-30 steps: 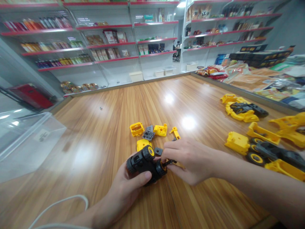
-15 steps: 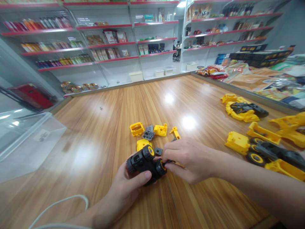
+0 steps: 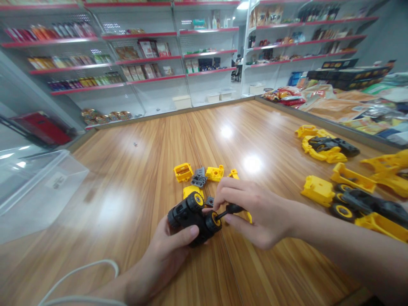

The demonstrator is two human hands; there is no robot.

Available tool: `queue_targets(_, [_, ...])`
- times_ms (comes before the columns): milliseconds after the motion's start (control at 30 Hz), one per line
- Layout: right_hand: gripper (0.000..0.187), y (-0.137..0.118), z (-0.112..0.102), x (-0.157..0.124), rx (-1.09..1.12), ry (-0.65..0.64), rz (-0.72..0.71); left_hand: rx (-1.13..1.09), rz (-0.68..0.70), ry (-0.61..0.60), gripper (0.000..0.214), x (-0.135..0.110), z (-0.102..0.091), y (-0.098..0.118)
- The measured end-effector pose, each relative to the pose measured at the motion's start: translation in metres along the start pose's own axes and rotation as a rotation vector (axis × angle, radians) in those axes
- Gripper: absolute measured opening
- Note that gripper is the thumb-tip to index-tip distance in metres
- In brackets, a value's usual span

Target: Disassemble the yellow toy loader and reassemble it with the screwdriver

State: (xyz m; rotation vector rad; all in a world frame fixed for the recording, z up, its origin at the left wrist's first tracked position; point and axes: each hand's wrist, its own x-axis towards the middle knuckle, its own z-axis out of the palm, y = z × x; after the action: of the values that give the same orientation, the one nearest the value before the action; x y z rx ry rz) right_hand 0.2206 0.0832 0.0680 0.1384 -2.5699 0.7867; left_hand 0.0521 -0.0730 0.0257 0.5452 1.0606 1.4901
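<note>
My left hand is closed around a black toy vehicle chassis with yellow-hubbed wheels, thumb across its near side. In my right hand is a small screwdriver with a black shaft and handle, its grip partly hidden by my fingers. The shaft's tip meets the hub of the wheel on the chassis's right end. Just beyond the chassis lie a yellow open box-like part, dark grey pieces, a flat yellow part and another yellow part.
More yellow and black toy vehicle parts lie on the right of the wooden table. A clear plastic bin stands at the left. A white cable curves near the front left. Stocked shelves line the back.
My right hand has turned and shifted slightly right, showing more of the screwdriver at the wheel hub. The chassis in my left hand has moved slightly left.
</note>
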Motion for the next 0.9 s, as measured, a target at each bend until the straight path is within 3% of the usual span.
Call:
queue_targets(200, [0.021,0.004,0.007,0.003,0.036,0.224,0.007,-0.119,-0.060,0.084,0.039,0.002,-0.008,0.003])
queue_targets(333, [0.033,0.006,0.010,0.002,0.050,0.133,0.002,-0.149,-0.066,0.100,0.051,0.001,-0.008,0.003])
queue_targets(567, [0.023,0.010,0.009,0.001,0.027,0.099,0.111,-0.135,-0.075,0.107,0.056,0.002,-0.009,0.003])
queue_targets(900, [0.011,0.007,0.005,0.000,0.017,0.038,0.213,-0.116,-0.088,0.048,0.031,0.002,-0.010,0.002])
